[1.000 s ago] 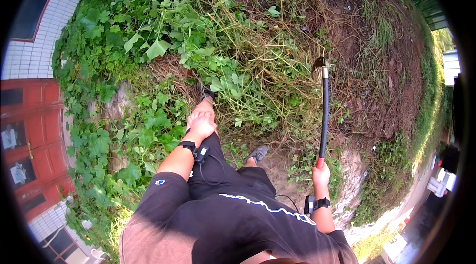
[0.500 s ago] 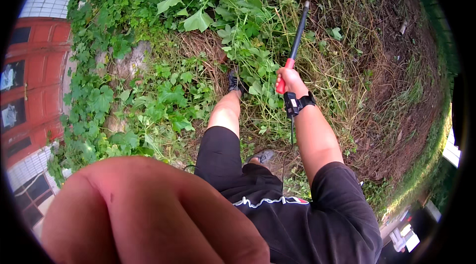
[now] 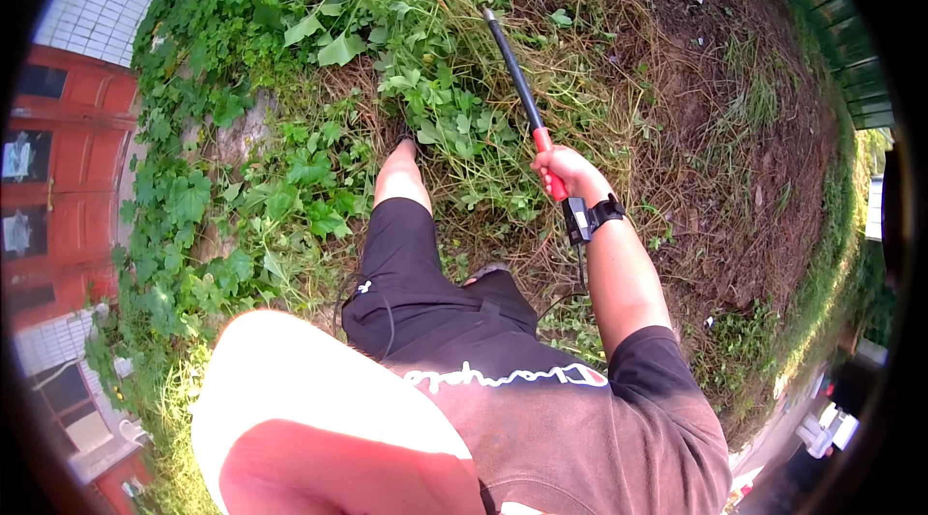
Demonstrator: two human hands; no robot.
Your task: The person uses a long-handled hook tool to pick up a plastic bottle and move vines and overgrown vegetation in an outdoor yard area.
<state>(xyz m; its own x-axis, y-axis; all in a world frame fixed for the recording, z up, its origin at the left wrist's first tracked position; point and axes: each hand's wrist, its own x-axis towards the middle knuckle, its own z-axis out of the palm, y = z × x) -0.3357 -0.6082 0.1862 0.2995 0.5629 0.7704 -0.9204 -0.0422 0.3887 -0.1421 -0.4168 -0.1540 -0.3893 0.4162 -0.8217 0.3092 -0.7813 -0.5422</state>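
Observation:
My right hand [image 3: 568,173] is wrapped round the red grip [image 3: 551,167] of a tool with a black shaft [image 3: 515,70]. The shaft slants up and to the left and ends in a metallic collar [image 3: 489,15] among the weeds. Whatever head it carries cannot be made out there. A black device on a strap [image 3: 592,217] sits at my right wrist. My bent left arm [image 3: 319,389], very near and overexposed, fills the lower left; the left hand itself does not show. Leafy green vines [image 3: 440,99] grow below the shaft and around my forward foot, which they mostly hide.
Dense broad-leaved plants [image 3: 193,196] cover the left side. Beyond them stands a tiled building with red doors [image 3: 72,176]. Dry stalks and brown soil [image 3: 696,128] slope along the right, up to a green corrugated fence [image 3: 831,22]. A dark cord hangs from my wrist device.
The tool's far end has swung left, and its shaft now leans left instead of right. My view has shifted, with my left arm brighter and my forward foot more covered by leaves.

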